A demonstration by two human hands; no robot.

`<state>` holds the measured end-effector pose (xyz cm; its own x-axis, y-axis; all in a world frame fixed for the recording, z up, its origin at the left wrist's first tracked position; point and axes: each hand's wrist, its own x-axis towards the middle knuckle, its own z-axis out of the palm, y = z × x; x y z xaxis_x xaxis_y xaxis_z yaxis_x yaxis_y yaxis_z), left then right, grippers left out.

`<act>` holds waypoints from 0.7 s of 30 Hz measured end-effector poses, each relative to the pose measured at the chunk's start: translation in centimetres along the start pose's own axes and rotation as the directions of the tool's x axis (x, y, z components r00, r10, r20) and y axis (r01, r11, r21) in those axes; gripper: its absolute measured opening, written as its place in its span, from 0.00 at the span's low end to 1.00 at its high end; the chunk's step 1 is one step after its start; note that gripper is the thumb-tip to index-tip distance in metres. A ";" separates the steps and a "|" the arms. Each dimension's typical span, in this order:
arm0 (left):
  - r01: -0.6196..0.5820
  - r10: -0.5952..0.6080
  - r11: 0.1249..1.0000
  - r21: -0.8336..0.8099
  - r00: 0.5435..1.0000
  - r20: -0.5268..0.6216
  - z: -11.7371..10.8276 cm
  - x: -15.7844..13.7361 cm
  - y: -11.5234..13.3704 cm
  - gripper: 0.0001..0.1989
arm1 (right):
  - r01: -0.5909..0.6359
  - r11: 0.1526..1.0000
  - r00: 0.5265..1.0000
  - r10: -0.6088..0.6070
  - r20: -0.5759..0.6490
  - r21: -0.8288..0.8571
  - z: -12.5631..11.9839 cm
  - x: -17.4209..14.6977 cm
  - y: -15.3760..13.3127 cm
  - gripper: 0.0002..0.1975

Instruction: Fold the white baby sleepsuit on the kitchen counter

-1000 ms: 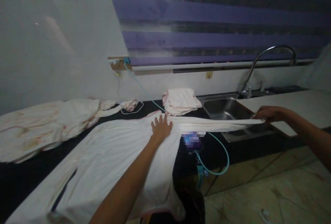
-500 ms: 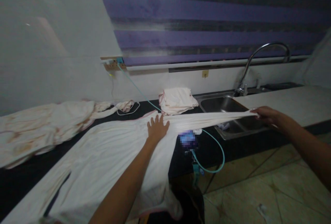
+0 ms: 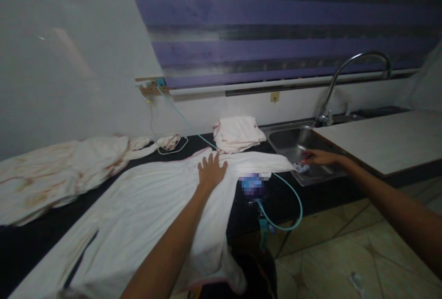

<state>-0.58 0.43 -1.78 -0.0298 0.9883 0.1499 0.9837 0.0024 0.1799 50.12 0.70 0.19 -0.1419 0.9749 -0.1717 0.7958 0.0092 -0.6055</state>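
A: Operator, state of your work?

B: Your white long-sleeved cloth garment with pink edging (image 3: 162,202) lies left of the stainless-steel sink (image 3: 286,141), on the black table (image 3: 247,218). Its body is opened out, and the near sleeve (image 3: 258,163) runs straight to the sink's left edge. I judge the spreading largely done. Outstanding: creases along body and sleeve; no fold made in the body.

A: Your hands?

B: Your left hand (image 3: 211,174) presses flat on the garment, left of the sink, fingers splayed, gripping nothing. Your right hand (image 3: 319,156) is above the sink, near the cuff, apparently clear of it. No cloth shows in its fingers; how wide they stand, I cannot tell.

A: Other pieces?

B: A squared, folded stack of off-white cloth (image 3: 238,134) sits just left of the sink, finished by its look. A rumpled, brown-stained off-white cloth piece (image 3: 62,165) lies well left of the sink, unfolded.
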 end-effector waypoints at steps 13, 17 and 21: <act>-0.015 0.015 1.000 0.010 1.000 -0.013 0.0 -0.1 0.0 0.37 | 0.224 0.956 0.974 -0.225 -0.020 0.186 2.3 2.0 -3.1 0.34; -0.001 0.001 1.000 0.006 1.000 -0.003 0.0 0.1 0.0 0.37 | 0.220 0.937 0.975 -0.218 -0.038 0.273 -0.1 1.3 -4.4 0.32; 0.002 -0.002 1.000 0.016 1.000 -0.017 0.2 0.2 -0.1 0.37 | 0.056 0.962 0.978 -0.107 0.181 0.267 -2.7 0.3 -5.5 0.30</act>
<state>-0.68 0.67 -2.00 -0.0347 0.9855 0.1659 0.9864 0.0070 0.1644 47.30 1.52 5.57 -0.3304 0.9119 -0.2433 0.6005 0.0042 -0.7996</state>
